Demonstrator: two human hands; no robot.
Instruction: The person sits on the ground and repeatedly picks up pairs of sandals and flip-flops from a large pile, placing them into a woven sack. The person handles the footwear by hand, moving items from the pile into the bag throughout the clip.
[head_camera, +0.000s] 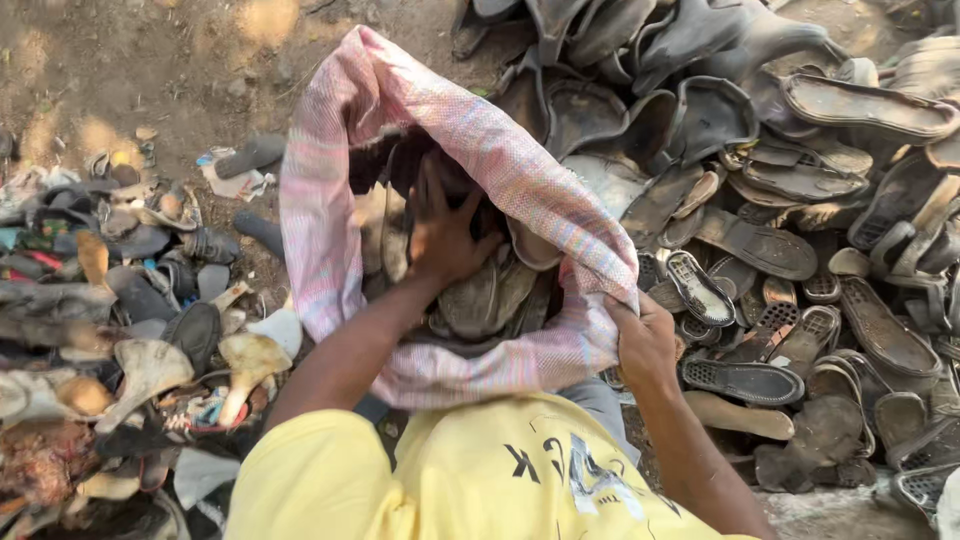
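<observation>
A woven plastic sack (520, 175), pink and pale with a fine checked weave, stands open at the centre of the view, its rolled mouth forming a soft, crumpled ring. Inside lie worn shoe soles (490, 290), flat, dusty and grey-brown, packed on edge against one another. The left hand (440, 235) reaches into the mouth from 7 o'clock, fingers spread apart and palm pressed flat down on the soles, clamped on nothing. The right hand (645, 345), at the sack's 4 o'clock edge, has its grip closed on a bunched fold of the woven rim, holding it up.

To 3 o'clock of the sack spreads a heap of dark sandals and soles (800, 240), rubbery, ribbed and curled, many with perforated or treaded faces. To 9 o'clock lies a mixed pile of scraps and pale heel pieces (150, 350), some cream and trumpet-shaped, among torn, coloured bits. Bare brown earth (150, 60) lies at 11 o'clock. A yellow shirt (450, 480) fills 6 o'clock.
</observation>
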